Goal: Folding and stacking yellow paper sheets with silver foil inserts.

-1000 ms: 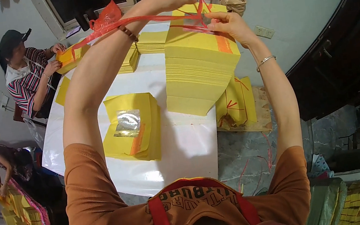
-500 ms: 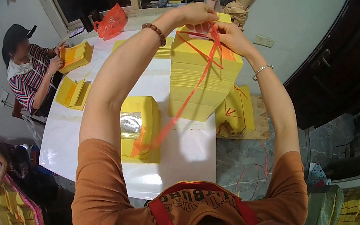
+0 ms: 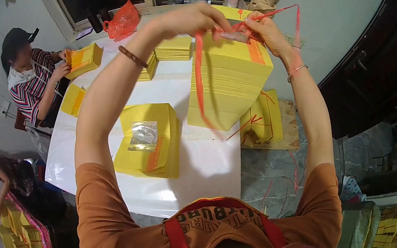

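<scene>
Over the tall yellow stack [image 3: 229,88], the right hand [image 3: 265,31] is pinching red ribbon [image 3: 198,83], apparently to stop it slipping, ribbon hanging by the stack's left edge, while the left hand [image 3: 201,19] is hovering above, its grip unclear.

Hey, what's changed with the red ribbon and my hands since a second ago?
The red ribbon, trailing left a second ago, now hangs in front of the tall yellow stack; another length loops right past your right hand, which still pinches it. Your left hand remains close by, above the stack. The yellow pile with its silver sheet and the seated co-worker stayed put.
</scene>
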